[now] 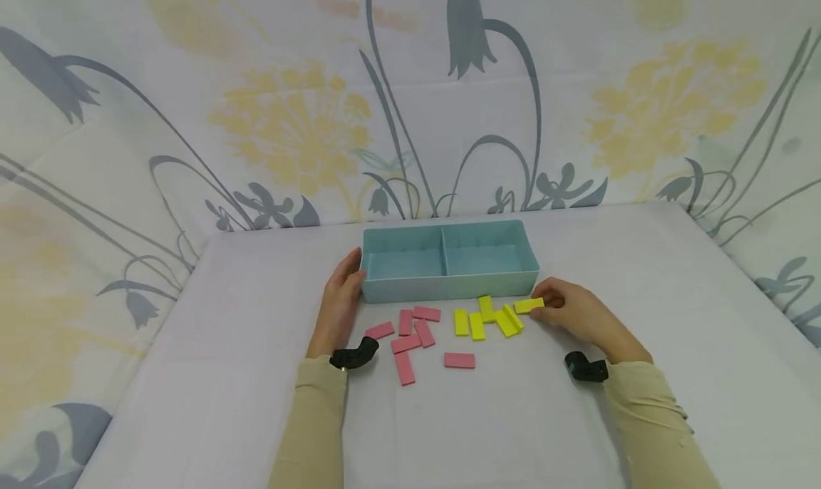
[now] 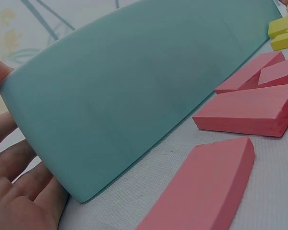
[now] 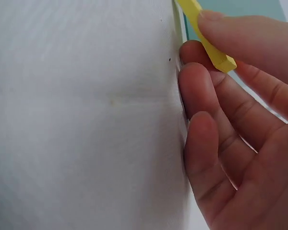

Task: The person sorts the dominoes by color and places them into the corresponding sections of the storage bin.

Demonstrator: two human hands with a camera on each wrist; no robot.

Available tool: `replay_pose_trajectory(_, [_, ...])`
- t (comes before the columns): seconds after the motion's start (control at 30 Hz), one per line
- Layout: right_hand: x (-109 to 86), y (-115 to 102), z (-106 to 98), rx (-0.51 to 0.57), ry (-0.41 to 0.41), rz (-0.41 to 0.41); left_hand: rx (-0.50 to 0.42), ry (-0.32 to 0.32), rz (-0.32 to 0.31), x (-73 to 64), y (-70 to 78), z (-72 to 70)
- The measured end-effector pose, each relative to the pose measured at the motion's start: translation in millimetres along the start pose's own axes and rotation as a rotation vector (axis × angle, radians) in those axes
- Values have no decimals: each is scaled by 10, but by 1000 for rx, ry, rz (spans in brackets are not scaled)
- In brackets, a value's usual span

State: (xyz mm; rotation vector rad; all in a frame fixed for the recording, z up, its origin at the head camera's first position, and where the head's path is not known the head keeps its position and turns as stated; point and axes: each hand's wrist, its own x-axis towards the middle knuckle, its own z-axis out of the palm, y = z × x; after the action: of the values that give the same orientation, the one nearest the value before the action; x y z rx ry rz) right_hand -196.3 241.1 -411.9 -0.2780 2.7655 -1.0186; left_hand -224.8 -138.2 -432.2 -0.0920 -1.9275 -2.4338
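Observation:
A pale blue two-compartment box point(image 1: 452, 287) stands at the back of the table. My left hand point(image 1: 337, 305) rests against its left end, fingers extended along the end wall; in the left wrist view the thumb touches the upper corner of the box point(image 2: 134, 81). At the box's front right corner, my right hand point(image 1: 574, 314) pinches a yellow block point(image 1: 529, 305) between thumb and fingers, clearly seen in the right wrist view as a yellow block point(image 3: 209, 40) under the thumb. Several yellow blocks point(image 1: 477, 326) lie left of that hand.
Several pink blocks point(image 1: 405, 343) lie scattered before the box's left half. One pink block point(image 1: 459, 361) lies apart, nearer the front. White cloth point(image 1: 487, 432) covers the table, and a flower-printed cloth point(image 1: 423, 118) rises behind the box.

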Motion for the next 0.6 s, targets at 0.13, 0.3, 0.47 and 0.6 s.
replay_pose_trajectory(0.13, [8,20,-15,30,9,-19,28,7,-22,-1,21,5])
replay_pose_trajectory(0.3, [1,15,-19,118,3,-12,39,10,-21,-14,21,3])
replay_pose_trajectory(0.47, [-10,-19,-48,168,28,5,44,-1,-12,-1,25,6])
replay_pose_trajectory(0.6, [-16,-42,-78,175,61,-1,45,4,-19,7,12,8])
